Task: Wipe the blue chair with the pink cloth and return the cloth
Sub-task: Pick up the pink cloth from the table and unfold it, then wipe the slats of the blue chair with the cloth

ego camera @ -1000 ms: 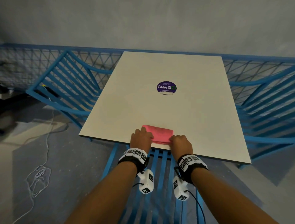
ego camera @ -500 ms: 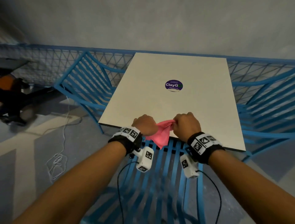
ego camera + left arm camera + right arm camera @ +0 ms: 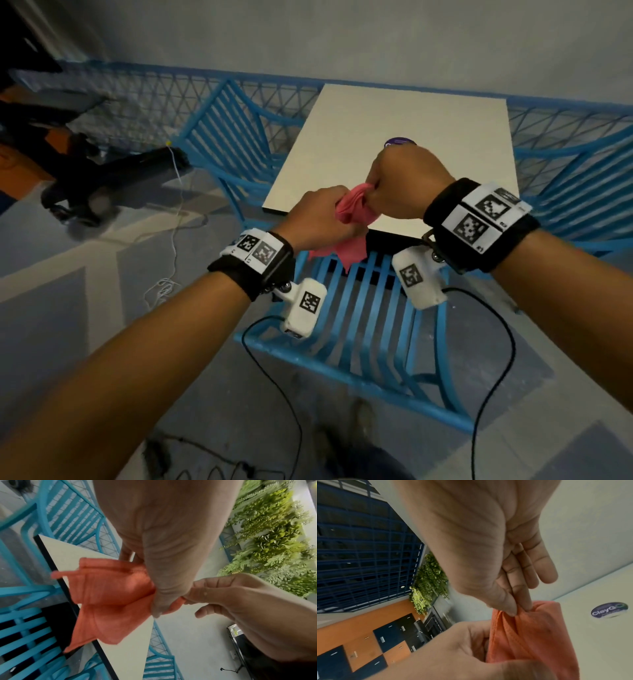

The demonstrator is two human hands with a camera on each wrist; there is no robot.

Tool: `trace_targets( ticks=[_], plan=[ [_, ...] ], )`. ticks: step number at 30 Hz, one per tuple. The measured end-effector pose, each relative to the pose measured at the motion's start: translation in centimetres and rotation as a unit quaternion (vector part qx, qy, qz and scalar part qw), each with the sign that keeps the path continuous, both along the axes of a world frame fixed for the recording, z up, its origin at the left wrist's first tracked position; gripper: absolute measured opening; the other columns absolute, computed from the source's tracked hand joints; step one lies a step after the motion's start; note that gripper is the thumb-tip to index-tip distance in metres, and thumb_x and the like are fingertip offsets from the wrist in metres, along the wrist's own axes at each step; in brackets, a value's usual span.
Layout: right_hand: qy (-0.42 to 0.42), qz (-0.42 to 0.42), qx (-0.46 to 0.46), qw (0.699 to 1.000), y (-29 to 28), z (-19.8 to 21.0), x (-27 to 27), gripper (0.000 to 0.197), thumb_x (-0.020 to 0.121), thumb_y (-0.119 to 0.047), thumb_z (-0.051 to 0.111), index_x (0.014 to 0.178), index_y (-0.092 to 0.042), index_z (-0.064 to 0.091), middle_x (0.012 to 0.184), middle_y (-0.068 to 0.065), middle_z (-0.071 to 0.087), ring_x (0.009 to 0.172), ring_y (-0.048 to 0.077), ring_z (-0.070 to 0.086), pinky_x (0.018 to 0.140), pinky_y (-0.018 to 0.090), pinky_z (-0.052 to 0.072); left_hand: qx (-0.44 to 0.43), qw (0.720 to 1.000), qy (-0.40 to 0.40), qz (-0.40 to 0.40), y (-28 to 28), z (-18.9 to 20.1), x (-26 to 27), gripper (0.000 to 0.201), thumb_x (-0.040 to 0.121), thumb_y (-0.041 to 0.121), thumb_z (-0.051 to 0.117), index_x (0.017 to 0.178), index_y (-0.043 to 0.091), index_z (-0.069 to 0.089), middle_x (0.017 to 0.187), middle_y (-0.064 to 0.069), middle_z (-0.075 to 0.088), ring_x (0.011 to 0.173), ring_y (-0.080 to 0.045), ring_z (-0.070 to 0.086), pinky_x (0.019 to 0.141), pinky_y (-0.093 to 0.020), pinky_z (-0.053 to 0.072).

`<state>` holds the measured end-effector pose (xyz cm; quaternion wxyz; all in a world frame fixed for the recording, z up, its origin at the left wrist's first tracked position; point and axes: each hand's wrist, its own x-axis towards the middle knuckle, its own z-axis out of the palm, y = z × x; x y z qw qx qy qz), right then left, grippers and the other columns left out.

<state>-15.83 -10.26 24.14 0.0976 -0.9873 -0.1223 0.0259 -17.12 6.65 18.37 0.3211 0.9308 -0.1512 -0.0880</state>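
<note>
Both hands hold the pink cloth (image 3: 349, 219) in the air above the near edge of the white table (image 3: 394, 113). My left hand (image 3: 320, 219) grips its lower left part, and the cloth's loose end (image 3: 106, 601) hangs below it. My right hand (image 3: 404, 185) pinches the upper fold between thumb and forefinger (image 3: 513, 609). The cloth (image 3: 530, 635) is bunched between the two hands. A blue slatted chair (image 3: 363, 329) stands directly under my wrists, pushed toward the table.
Two more blue chairs flank the table, one on the left (image 3: 233, 137) and one on the right (image 3: 575, 192). A blue mesh fence (image 3: 137, 99) runs behind. Dark equipment (image 3: 96, 178) and a white cord (image 3: 171, 246) lie on the floor at left. A purple sticker (image 3: 609, 610) marks the table.
The cloth lay folded on the table's near edge under both hands; now both hands have lifted it off and bunched it in the air. The camera has pulled back and tilted down.
</note>
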Motion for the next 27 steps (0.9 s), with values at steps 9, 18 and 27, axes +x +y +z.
trace_targets(
  ticks=[9, 18, 27],
  plan=[
    [0.131, 0.004, 0.03, 0.991, 8.1, -4.6, -3.9, 0.018, 0.076, -0.015, 0.069, 0.064, -0.006, 0.059, 0.06, 0.008, 0.053, 0.059, 0.025, 0.053, 0.05, 0.029, 0.042, -0.031, 0.996, 0.001, 0.083, 7.3, -6.8, -7.0, 0.079, 0.063, 0.053, 0.091, 0.13, 0.033, 0.055, 0.108, 0.014, 0.07, 0.091, -0.01, 0.066, 0.075, -0.031, 0.055],
    [0.2, -0.009, 0.03, 0.979, 13.6, -8.7, -5.6, 0.035, 0.079, -0.022, 0.071, 0.053, -0.011, 0.049, 0.05, 0.001, 0.045, 0.043, 0.016, 0.041, 0.039, 0.026, 0.03, -0.026, 0.994, -0.035, 0.105, 13.3, -11.5, -11.3, 0.045, 0.094, 0.059, 0.047, 0.114, 0.025, 0.069, 0.084, -0.001, 0.073, 0.074, -0.023, 0.068, 0.063, -0.032, 0.051],
    [0.19, 0.054, 0.001, 0.98, 13.8, -11.5, -8.3, 0.042, 0.086, -0.047, 0.063, 0.105, -0.011, 0.073, 0.104, 0.007, 0.073, 0.094, 0.024, 0.068, 0.082, 0.042, 0.058, 0.121, 0.98, 0.097, 0.124, 16.8, -13.4, -11.4, 0.025, 0.102, 0.037, 0.048, 0.108, 0.014, 0.058, 0.088, -0.009, 0.065, 0.076, -0.029, 0.061, 0.066, -0.033, 0.039]
  ],
)
